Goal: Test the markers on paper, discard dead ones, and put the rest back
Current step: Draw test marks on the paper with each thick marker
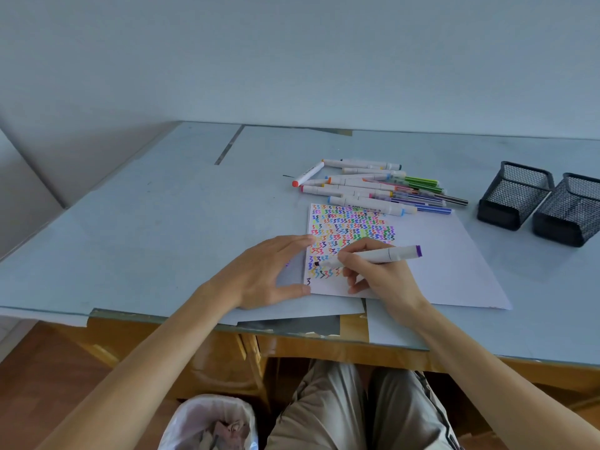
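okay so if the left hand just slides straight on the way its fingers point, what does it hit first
The left hand points right, fingertips at the paper's left edge. It would likely meet the marker tip first, then the right hand.

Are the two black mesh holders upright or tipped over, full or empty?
Tipped. Both mesh holders lean with mouths facing away; no markers show through the mesh.

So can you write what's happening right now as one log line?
step: testing | right hand: grips white purple-capped marker, tip on scribbled white paper | left hand: flat, steadying paper edge | black mesh holders: tipped over
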